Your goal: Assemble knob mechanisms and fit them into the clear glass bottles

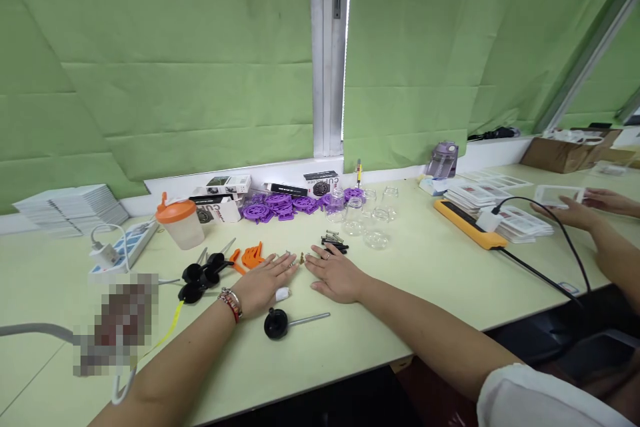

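My left hand (pixel 263 285) lies flat on the table with its fingers stretched out, a white wrap (pixel 283 293) on its thumb. My right hand (pixel 337 275) also rests flat, fingers stretched, opposite the left. Small brass-coloured pieces (pixel 301 258) lie between the fingertips; whether the hands touch them I cannot tell. Below the hands is a black round part (pixel 276 324) with a metal rod. Left of my left hand are black cup-shaped parts (pixel 200 275) with rods and orange plastic pieces (pixel 253 255). Beyond my right hand lie springs (pixel 333 237) and black pieces (pixel 340 247).
Purple plastic parts (pixel 280 205) and clear glass jars (pixel 376 235) stand at the back. An orange-lidded cup (pixel 183 223) and white power strip (pixel 127 250) are left. Right are an orange power strip (pixel 467 223), stacked cards (pixel 520 221) and another person's hands (pixel 575 212).
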Demonstrator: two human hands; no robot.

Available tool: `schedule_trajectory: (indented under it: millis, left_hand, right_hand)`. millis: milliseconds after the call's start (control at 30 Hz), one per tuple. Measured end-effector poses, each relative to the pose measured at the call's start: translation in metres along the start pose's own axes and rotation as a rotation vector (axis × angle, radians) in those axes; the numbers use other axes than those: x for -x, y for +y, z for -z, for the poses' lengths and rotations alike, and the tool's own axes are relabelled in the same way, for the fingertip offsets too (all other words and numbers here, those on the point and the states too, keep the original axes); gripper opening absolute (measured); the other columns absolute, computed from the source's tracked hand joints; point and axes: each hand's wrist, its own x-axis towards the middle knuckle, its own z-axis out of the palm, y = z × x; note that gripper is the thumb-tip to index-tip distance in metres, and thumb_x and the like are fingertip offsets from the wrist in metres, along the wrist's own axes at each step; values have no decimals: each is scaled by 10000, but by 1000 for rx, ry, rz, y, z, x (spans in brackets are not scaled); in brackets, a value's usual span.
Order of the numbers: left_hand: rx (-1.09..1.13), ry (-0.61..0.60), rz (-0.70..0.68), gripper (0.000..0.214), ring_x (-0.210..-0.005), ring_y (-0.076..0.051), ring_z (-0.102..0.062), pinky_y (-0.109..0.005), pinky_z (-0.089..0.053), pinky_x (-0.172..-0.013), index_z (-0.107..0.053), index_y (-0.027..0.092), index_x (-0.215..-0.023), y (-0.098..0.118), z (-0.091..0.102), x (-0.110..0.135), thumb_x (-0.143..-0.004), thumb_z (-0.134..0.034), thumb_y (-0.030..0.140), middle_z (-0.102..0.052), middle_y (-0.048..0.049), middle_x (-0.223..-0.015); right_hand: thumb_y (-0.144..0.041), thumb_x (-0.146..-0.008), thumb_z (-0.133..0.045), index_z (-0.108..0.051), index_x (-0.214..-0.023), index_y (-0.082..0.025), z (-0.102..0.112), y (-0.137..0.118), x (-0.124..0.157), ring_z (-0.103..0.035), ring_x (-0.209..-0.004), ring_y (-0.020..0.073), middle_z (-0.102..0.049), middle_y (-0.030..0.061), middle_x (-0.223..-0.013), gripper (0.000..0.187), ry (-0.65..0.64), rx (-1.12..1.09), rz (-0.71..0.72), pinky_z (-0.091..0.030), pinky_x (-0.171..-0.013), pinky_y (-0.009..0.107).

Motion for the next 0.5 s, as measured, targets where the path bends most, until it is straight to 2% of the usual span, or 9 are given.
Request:
schedule_trajectory:
  millis: [167, 333, 500]
  left_hand:
    - [50, -17, 25, 652, -1405, -232, -138, -421, -152, -1129, -124, 198, -1475, 3, -6, -6, -920, -326, 472, -143, -130, -1527]
    - [68, -35, 62, 663, -1402, -252, -142, -421, -182, -1121, -181, 147, -1464, 3, -9, -6, -917, -300, 502, -146, -167, -1519]
    - [62, -45, 70, 687, -1402, -263, -143, -437, -172, -1118, -162, 144, -1467, 1, -9, -5, -910, -299, 522, -155, -180, -1517]
  right_hand:
    - [-487, -928, -269, -317, -1430, -152, -1, 2, -3, -150, -1400, 269, -345, 94, -1465, 605, -20, 0, -22, -37, -1123, 482]
    - [-507, -925, -249, -312, -1431, -134, -1, 1, -7, -158, -1395, 286, -351, 101, -1461, 632, -22, 8, -34, -36, -1121, 485]
    - [-515, -922, -242, -327, -1424, -126, -4, 2, -9, -178, -1389, 292, -363, 114, -1453, 641, -25, 20, -44, -55, -1118, 495]
